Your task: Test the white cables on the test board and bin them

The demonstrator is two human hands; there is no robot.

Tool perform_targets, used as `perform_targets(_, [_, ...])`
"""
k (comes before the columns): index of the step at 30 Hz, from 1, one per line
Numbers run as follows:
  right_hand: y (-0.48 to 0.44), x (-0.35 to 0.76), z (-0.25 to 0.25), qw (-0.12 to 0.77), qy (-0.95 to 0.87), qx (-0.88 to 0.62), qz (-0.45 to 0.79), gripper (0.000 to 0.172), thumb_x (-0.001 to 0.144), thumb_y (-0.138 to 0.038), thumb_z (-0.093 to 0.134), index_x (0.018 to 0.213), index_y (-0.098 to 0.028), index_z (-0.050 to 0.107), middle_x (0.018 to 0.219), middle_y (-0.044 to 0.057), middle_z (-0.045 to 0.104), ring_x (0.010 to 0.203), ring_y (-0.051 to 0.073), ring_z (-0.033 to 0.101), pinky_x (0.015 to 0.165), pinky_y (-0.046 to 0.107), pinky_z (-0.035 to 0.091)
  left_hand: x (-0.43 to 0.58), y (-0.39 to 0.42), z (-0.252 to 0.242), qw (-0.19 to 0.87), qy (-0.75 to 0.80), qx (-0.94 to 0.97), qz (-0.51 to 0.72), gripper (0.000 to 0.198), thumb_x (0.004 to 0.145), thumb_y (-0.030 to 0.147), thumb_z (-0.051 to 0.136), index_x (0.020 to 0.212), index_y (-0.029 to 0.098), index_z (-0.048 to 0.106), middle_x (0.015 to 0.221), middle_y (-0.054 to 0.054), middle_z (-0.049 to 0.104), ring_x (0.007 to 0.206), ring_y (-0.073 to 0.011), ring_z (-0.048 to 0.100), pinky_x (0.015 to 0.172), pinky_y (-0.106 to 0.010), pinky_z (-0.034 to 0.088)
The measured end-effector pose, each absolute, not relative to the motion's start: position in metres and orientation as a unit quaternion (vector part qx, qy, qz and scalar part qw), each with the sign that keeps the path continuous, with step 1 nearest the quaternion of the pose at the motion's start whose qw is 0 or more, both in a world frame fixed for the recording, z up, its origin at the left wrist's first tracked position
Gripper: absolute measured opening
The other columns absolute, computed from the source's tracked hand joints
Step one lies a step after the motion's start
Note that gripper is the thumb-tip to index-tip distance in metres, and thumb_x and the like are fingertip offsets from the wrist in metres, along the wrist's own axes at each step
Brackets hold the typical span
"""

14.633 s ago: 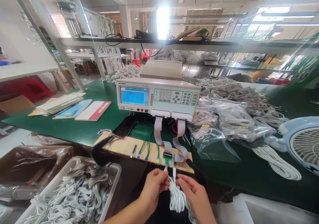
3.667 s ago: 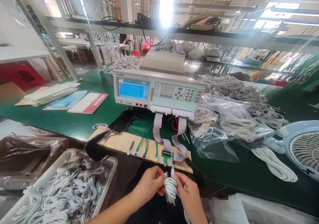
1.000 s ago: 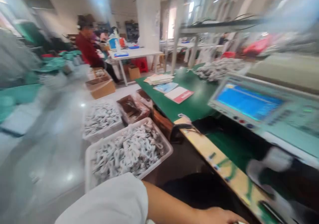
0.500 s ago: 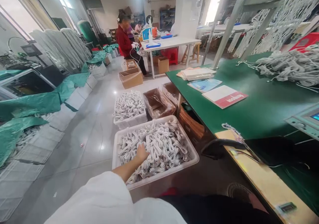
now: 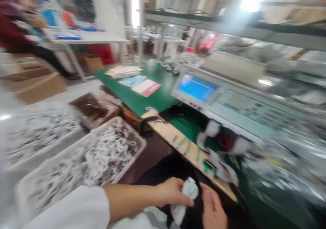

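Over my lap my left hand (image 5: 173,193) is closed on a small white bundle (image 5: 189,190). It looks like a coiled white cable, though motion blurs it. Part of the bundle hangs below my fingers. Just to the right of it is my right hand (image 5: 214,207), its fingers loosely stretched, with a dark gap between them and the bundle. To my left stands a white plastic bin (image 5: 142,144) full of coiled white cables (image 5: 107,154).
A second bin of cables (image 5: 43,130) and a lined carton (image 5: 89,108) stand beyond. On the green table (image 5: 132,100) are booklets (image 5: 146,87) and a tester with a blue screen (image 5: 197,88). A wooden board (image 5: 188,147) runs along its front edge. A person (image 5: 15,35) is far left.
My left hand has left the bin and come to my lap with a white bundle. My right hand has come into view. The view has swung right, toward the tester.
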State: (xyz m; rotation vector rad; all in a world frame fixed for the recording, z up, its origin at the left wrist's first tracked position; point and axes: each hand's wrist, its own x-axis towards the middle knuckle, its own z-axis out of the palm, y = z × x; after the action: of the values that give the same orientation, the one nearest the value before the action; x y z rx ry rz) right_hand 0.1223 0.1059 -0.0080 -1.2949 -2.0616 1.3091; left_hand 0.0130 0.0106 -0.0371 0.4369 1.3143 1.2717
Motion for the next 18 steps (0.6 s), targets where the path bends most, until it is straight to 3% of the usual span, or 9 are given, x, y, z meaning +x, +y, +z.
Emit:
perform_targets(5, [0.104,0.145,-0.008,0.211,-0.756,-0.382,0.488,0.034,0.079,-0.036,0.042,0.106,-0.017,0.052,0.092,0.006,0.057,0.074,0.016,0.058,0.064,0.023,0.048,0.027,0.027,-0.016,0.574,0.525,0.247,0.577,0.042,0.066,0.048,0.055,0.087,0.011,0.056,0.071,-0.004,0.058,0.059,-0.0111,0.049,0.055,-0.021,0.038])
perform_targets(7, [0.103,0.150,-0.011,0.233,-0.782,-0.365,0.449,0.034,0.081,-0.032,0.040,0.112,-0.020,0.048,0.096,0.006,0.055,0.079,0.016,0.057,0.068,0.025,0.048,0.034,0.032,-0.013,0.567,0.530,0.249,0.579,0.045,0.070,0.051,0.048,0.086,0.011,0.056,0.068,-0.003,0.056,0.056,-0.0100,0.047,0.054,-0.022,0.037])
perform_targets(11, [0.101,0.158,-0.019,0.275,-0.830,-0.364,0.322,0.031,0.079,-0.028,0.044,0.110,-0.024,0.048,0.106,0.007,0.052,0.099,0.020,0.049,0.082,0.033,0.044,0.042,0.040,-0.012,0.584,0.538,0.190,0.578,0.045,0.067,0.051,0.052,0.091,0.013,0.054,0.068,-0.001,0.054,0.050,-0.0089,0.044,0.050,-0.022,0.037])
perform_targets(14, [0.097,0.160,-0.026,0.306,-0.827,-0.362,0.302,0.023,0.080,-0.026,0.044,0.102,-0.021,0.046,0.099,0.007,0.056,0.091,0.018,0.054,0.077,0.030,0.047,0.044,0.044,-0.012,0.621,0.505,0.133,0.585,0.047,0.068,0.050,0.052,0.101,0.016,0.047,0.071,-0.002,0.054,0.048,-0.0086,0.044,0.049,-0.023,0.038])
perform_targets(18, [0.095,0.159,-0.025,0.328,-0.831,-0.336,0.299,0.019,0.080,-0.025,0.043,0.098,-0.020,0.045,0.091,0.006,0.060,0.082,0.016,0.058,0.072,0.027,0.048,0.043,0.046,-0.014,0.565,0.516,0.193,0.614,0.040,0.071,0.045,0.052,0.099,0.018,0.048,0.081,-0.004,0.056,0.069,-0.0127,0.051,0.065,-0.024,0.040])
